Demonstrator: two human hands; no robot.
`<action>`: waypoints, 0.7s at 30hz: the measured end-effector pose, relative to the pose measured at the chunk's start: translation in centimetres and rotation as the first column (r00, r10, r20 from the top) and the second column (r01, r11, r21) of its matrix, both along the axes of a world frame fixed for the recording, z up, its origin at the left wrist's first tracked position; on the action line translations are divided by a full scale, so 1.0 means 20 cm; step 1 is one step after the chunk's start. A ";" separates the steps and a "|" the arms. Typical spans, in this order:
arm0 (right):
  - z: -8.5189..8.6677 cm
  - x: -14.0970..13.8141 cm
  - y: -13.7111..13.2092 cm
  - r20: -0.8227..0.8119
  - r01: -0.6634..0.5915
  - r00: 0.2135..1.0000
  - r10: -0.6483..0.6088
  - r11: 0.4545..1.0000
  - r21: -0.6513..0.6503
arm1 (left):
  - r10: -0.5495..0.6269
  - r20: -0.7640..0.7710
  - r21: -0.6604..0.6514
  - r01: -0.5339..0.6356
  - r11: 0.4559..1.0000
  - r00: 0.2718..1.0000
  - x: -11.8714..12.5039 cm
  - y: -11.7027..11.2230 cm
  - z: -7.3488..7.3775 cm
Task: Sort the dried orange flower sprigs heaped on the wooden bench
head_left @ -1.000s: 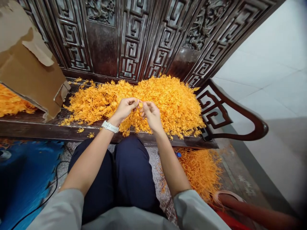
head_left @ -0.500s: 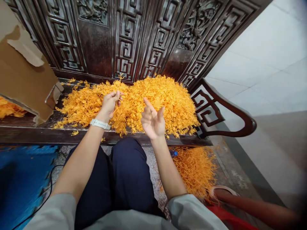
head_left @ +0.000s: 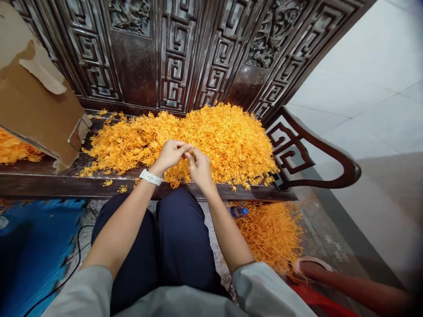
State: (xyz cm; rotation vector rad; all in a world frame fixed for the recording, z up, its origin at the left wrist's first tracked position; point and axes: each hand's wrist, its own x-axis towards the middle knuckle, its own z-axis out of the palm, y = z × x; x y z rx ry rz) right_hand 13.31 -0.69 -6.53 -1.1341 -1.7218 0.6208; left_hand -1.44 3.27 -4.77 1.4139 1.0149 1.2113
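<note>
My left hand [head_left: 172, 154], with a white watch [head_left: 151, 177] on its wrist, is closed in a pinch in front of the orange pile. Its fingertips meet those of my right hand [head_left: 200, 168], which is also closed with thumb and fingers pressed together. Whatever is between the fingertips is too small and hidden to make out. Behind and below both hands spreads a big heap of small yellow-orange spidery pieces [head_left: 228, 136], which look like plastic, on the dark wooden bench [head_left: 109, 187].
A torn cardboard box [head_left: 39, 101] stands on the bench at left, with more orange pieces behind it. The carved backrest [head_left: 137, 66] and curved armrest [head_left: 343, 171] border the bench. Below lie orange strands [head_left: 269, 233] and a blue-capped bottle [head_left: 239, 211]. Another person's foot [head_left: 313, 266] is at right.
My left hand has moved right and slightly down, my right hand a little left. The right hand, open with fingers apart before, is now pinched, and the fingertips of both hands have come together.
</note>
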 end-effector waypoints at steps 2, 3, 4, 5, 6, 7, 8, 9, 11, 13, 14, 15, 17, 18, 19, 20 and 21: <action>0.03 -0.03 -0.04 0.026 -0.001 1.000 0.002 1.000 -0.025 | 0.131 0.051 -0.025 -0.130 0.991 0.990 -0.01 0.00 0.00; 0.04 -0.04 -0.06 -0.005 -0.001 1.000 0.001 0.999 -0.054 | 0.171 0.086 -0.048 -0.167 0.985 0.982 -0.01 0.00 0.00; 0.06 -0.05 -0.10 -0.052 -0.005 0.999 0.001 0.996 -0.088 | 0.181 0.115 -0.066 -0.174 0.982 0.977 -0.01 -0.01 0.01; 0.08 -0.06 -0.13 -0.101 -0.011 0.995 -0.001 0.993 -0.115 | 0.167 0.132 -0.074 -0.159 0.985 0.977 0.00 -0.01 0.01; 0.10 -0.05 -0.16 -0.140 -0.014 0.990 -0.004 0.992 -0.127 | 0.147 0.138 -0.073 -0.138 0.988 0.979 0.01 -0.02 0.02; 0.12 -0.04 -0.20 -0.165 -0.006 0.986 -0.016 0.992 -0.126 | 0.143 0.142 -0.072 -0.134 0.988 0.980 0.02 -0.02 0.03; 0.14 -0.03 -0.23 -0.183 0.018 0.982 -0.039 0.993 -0.118 | 0.166 0.139 -0.079 -0.156 0.985 0.976 0.03 -0.01 0.03; 0.16 -0.01 -0.26 -0.203 0.049 0.977 -0.070 0.993 -0.105 | 0.215 0.131 -0.090 -0.204 0.975 0.968 0.03 0.00 0.03; 0.20 0.02 -0.30 -0.271 0.070 0.958 -0.092 0.994 -0.090 | 0.330 0.111 -0.105 -0.319 0.942 0.937 0.03 0.04 0.03; 0.24 0.05 -0.32 -0.348 0.016 0.936 -0.044 0.997 -0.082 | 0.375 0.102 -0.100 -0.366 0.925 0.921 0.01 0.09 0.02; 0.26 0.07 -0.32 -0.373 -0.024 0.928 -0.005 0.997 -0.074 | 0.366 0.105 -0.098 -0.356 0.929 0.925 0.00 0.11 0.01; 0.28 0.08 -0.33 -0.395 -0.062 0.918 0.033 0.996 -0.061 | 0.358 0.115 -0.101 -0.348 0.932 0.927 -0.02 0.13 0.01; 0.34 0.11 -0.35 -0.451 -0.135 0.887 0.101 0.990 -0.043 | 0.415 0.143 -0.121 -0.401 0.908 0.898 -0.06 0.16 -0.02; 0.38 0.13 -0.37 -0.487 -0.175 0.863 0.137 0.984 -0.033 | 0.468 0.155 -0.132 -0.452 0.882 0.870 -0.08 0.17 -0.03; 0.41 0.15 -0.39 -0.515 -0.226 0.837 0.184 0.974 -0.018 | 0.517 0.165 -0.140 -0.500 0.855 0.840 -0.11 0.18 -0.03; 0.45 0.18 -0.41 -0.520 -0.281 0.820 0.239 0.960 -0.002 | 0.550 0.172 -0.141 -0.532 0.835 0.817 -0.14 0.19 -0.04; 0.48 0.21 -0.42 -0.498 -0.333 0.817 0.291 0.943 0.005 | 0.556 0.177 -0.134 -0.540 0.831 0.812 -0.16 0.19 -0.04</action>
